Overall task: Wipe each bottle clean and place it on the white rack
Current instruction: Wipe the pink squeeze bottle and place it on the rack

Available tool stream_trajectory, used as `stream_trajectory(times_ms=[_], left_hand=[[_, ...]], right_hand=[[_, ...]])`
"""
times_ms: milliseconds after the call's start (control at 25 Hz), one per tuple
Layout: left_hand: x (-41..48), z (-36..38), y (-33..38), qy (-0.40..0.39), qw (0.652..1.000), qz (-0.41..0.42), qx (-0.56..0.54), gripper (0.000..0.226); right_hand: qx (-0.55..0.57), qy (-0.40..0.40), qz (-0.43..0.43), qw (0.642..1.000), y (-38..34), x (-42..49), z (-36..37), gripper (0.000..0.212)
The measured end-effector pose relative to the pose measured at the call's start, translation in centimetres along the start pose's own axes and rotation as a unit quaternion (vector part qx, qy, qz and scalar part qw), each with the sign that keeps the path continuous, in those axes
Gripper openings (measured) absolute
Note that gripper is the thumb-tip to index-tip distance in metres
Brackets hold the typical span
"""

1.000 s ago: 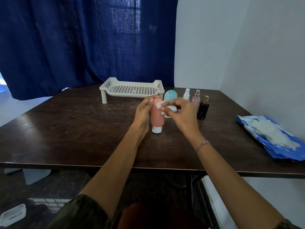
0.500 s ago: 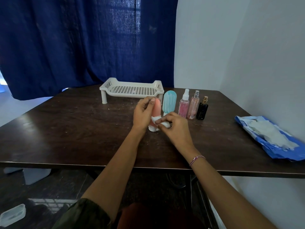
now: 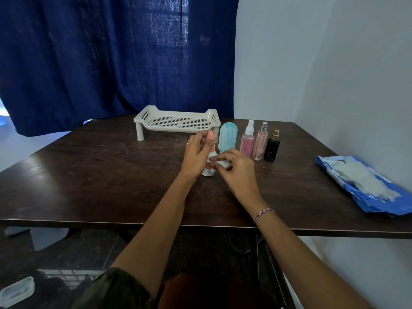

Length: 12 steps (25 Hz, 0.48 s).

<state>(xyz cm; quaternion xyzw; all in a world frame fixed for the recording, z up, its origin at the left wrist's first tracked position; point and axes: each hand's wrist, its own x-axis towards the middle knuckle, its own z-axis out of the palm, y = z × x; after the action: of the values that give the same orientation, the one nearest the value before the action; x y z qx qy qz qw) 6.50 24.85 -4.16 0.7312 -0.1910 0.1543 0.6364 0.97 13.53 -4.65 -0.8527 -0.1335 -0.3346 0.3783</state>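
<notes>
Left hand (image 3: 196, 156) grips the pink bottle (image 3: 208, 172), upright, long axis vertical, white cap down on the table (image 3: 111, 175). Right hand (image 3: 234, 172) pinches one white wipe (image 3: 223, 163) against its lower half. Four more bottles (image 3: 259, 143) stand in a row at two o'clock; one white rack (image 3: 177, 121) at twelve.

Bottles: five. These are coral tube (image 3: 208, 172), teal tube (image 3: 227, 139), pink sprayer (image 3: 247, 144), rose sprayer (image 3: 259, 144) and black sprayer (image 3: 272, 148).
Rack (image 3: 178, 123): one, white.
Wipe (image 3: 213, 157): one.
Wipe pack (image 3: 379, 204): one, blue.
Table (image 3: 100, 175): one.
Hands: two, left hand (image 3: 196, 157) and right hand (image 3: 238, 172).
Bracelet (image 3: 264, 212): one.
Ring (image 3: 189, 141): one.
Curtain (image 3: 100, 59): one.
</notes>
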Motion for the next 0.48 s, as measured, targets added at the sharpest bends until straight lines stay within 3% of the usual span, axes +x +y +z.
stream_trajectory(times_ms=[280, 480], left_hand=[[-0.6, 0.0, 1.2, 0.011, 0.997, -0.059, -0.057, 0.04], [-0.2, -0.2, 1.2, 0.046, 0.98, -0.151, -0.123, 0.052]], right_hand=[[-0.019, -0.06, -0.079, 0.995, -0.3, -0.4, 0.1, 0.023], [-0.013, -0.072, -0.078, 0.994, 0.0, -0.6, 0.0, 0.021]])
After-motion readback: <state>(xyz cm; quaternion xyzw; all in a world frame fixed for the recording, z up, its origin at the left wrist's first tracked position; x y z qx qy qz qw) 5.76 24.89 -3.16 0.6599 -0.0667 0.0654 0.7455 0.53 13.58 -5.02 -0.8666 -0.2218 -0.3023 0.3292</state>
